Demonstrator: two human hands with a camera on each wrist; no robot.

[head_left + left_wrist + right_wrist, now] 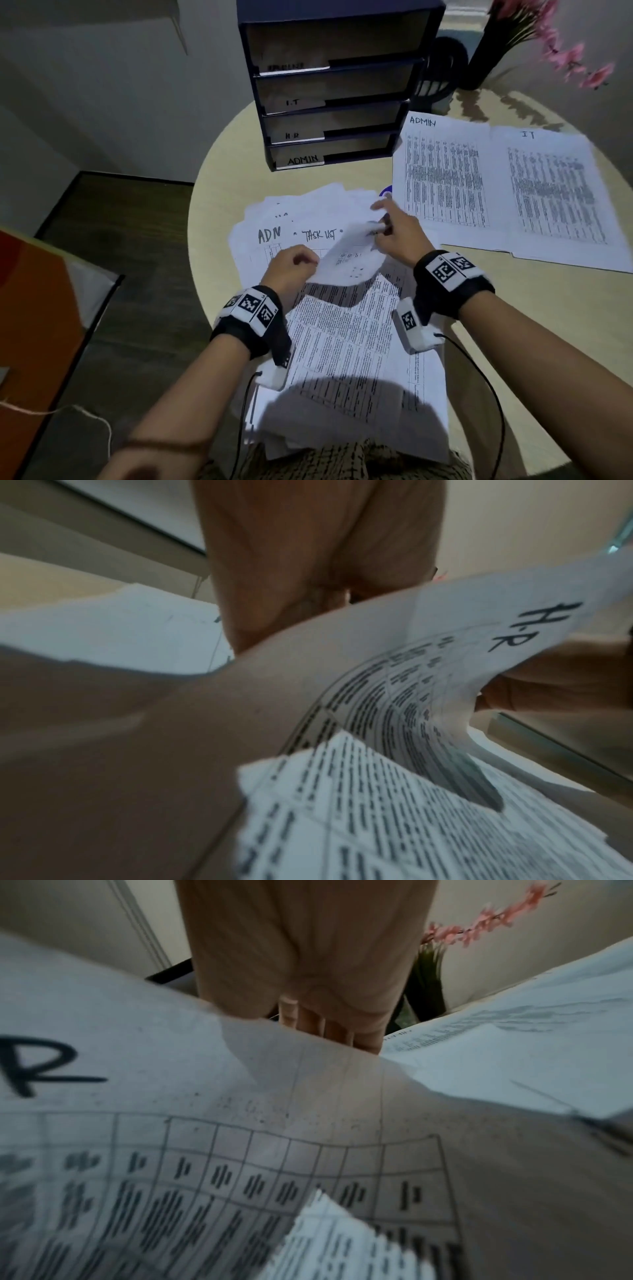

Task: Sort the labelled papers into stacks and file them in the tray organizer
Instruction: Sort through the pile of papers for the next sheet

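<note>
A dark tray organizer [329, 85] stands at the back of the round table, its slots labelled I.T, H.R and ADMIN; the top label is unreadable. A loose pile of printed papers [352, 342] lies in front of me. Both hands lift one curled sheet [349, 263] off it; the left wrist view shows its label H.R [514, 631]. My left hand [291, 263] grips its left edge. My right hand [394, 229] pinches its far right corner. A sheet marked ADMIN [270, 234] lies beneath. Sorted ADMIN [442, 171] and IT [555, 192] papers lie at the right.
A black vase with pink flowers [496, 44] stands at the back right, and a dark round object [442, 75] sits beside the organizer. The table [219, 178] ends close on the left above a dark floor. An orange surface [34, 308] is at far left.
</note>
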